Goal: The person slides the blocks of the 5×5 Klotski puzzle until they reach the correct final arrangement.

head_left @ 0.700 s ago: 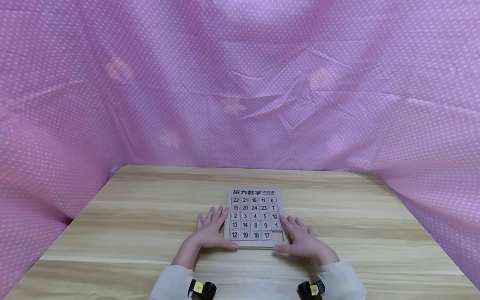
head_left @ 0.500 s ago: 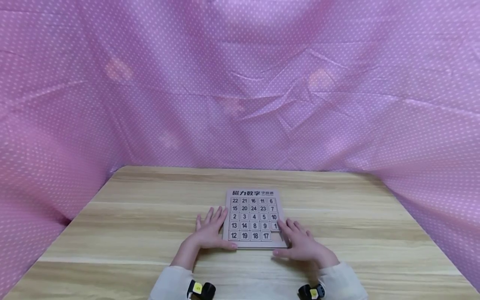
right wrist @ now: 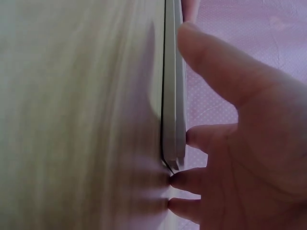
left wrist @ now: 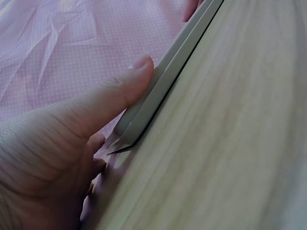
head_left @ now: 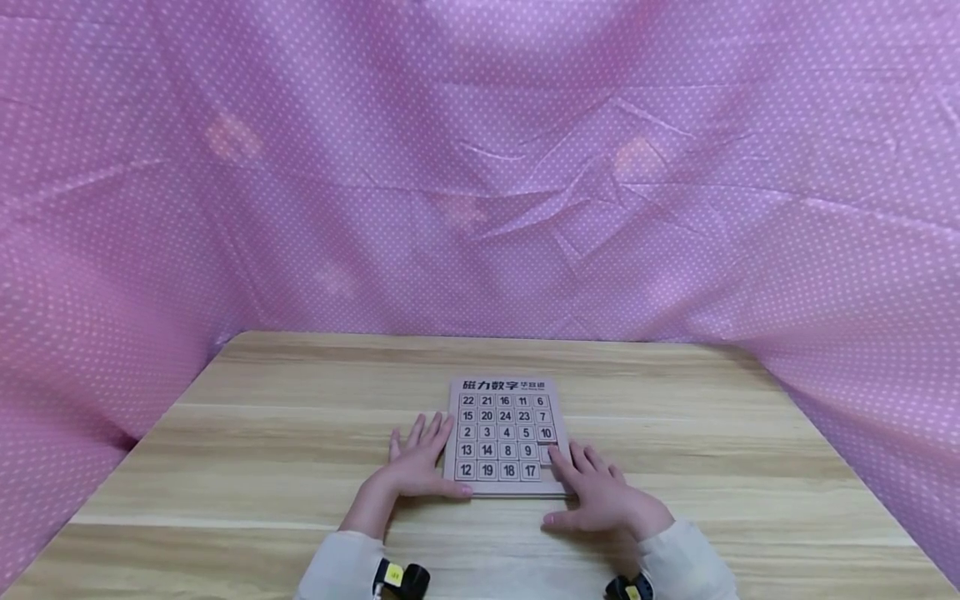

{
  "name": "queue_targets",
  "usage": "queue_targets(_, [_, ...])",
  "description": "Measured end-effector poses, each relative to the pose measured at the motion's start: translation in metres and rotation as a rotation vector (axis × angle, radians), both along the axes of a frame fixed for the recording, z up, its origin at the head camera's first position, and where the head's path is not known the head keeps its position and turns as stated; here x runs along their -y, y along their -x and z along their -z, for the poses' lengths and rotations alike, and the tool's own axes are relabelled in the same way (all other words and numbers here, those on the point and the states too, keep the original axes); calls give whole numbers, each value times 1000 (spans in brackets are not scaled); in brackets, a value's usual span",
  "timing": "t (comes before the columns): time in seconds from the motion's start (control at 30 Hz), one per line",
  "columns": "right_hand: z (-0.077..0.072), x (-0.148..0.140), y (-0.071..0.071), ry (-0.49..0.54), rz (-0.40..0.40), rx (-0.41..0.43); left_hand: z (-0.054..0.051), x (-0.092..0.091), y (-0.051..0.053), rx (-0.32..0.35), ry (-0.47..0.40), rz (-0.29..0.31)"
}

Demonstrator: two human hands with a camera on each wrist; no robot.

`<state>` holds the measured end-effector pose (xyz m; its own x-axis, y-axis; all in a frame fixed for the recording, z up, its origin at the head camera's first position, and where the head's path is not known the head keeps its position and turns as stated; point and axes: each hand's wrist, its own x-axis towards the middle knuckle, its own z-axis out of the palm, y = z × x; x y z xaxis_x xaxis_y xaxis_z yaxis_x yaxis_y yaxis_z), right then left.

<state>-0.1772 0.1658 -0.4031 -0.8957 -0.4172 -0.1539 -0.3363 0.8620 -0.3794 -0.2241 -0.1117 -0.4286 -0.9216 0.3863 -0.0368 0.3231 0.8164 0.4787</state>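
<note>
A flat number sliding puzzle [head_left: 504,491] lies on the table, with several rows of square numbered tiles and Chinese lettering along its top. My left hand [head_left: 418,468] rests at its left side, fingers spread, with the thumb [left wrist: 127,86] on the front edge in the left wrist view. The index fingertip of my right hand [head_left: 606,496] presses on a tile [head_left: 545,457] in the right column, below the 10, hiding its number. Bare slot shows below that tile. In the right wrist view the right thumb [right wrist: 206,52] is extended near the board's front edge.
The light wood-grain table [head_left: 300,375] extends on all sides of the puzzle. Pink dotted cloth [head_left: 480,208] hangs behind the table and at both sides. A dark strapped device with a yellow label [head_left: 393,573] sits on the left wrist, and a similar one on the right.
My right index finger has moved from the board's right edge onto the 1 tile, which has slid slightly toward me. The right thumb has drawn off the front edge. My left hand stays put.
</note>
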Motion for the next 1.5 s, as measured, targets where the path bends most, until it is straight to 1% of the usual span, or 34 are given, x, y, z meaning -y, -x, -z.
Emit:
queue_targets(0.3, [-3,0,-14,-33,-24,28,-1,-1,0,13,-9,-6])
queue_targets(0.43, [-5,1,-19,-49,-33,15,0,-1,1,12,-13,-6])
queue_targets(0.57, [-6,2,-20,-61,-39,11,0,-1,1,9,-17,-6])
queue_targets(0.7, [-6,1,-20,-45,-27,-3,1,-1,1,10,-11,-1])
queue_targets(0.77, [-6,2,-19,-32,-19,-44,1,-1,1,9,-12,1])
queue_targets(0.9, [-8,5,-13,-8,-26,-165,1,-1,1,6,-13,1])
queue_targets(0.97, [-8,9,-9,-10,-53,-216,1,-1,1,4,-5,1])
queue_targets(1.03, [-8,15,-5,-16,-85,-249,0,0,1,1,-2,4])
queue_targets(1.23, [-6,40,6,-81,-202,-340,1,1,2,-7,6,9])
queue_targets(1.37, [-4,61,11,-145,-249,-368,1,2,3,-16,11,13])
queue_targets(1.5, [-4,80,14,-186,-263,-332,2,3,4,-16,15,18])
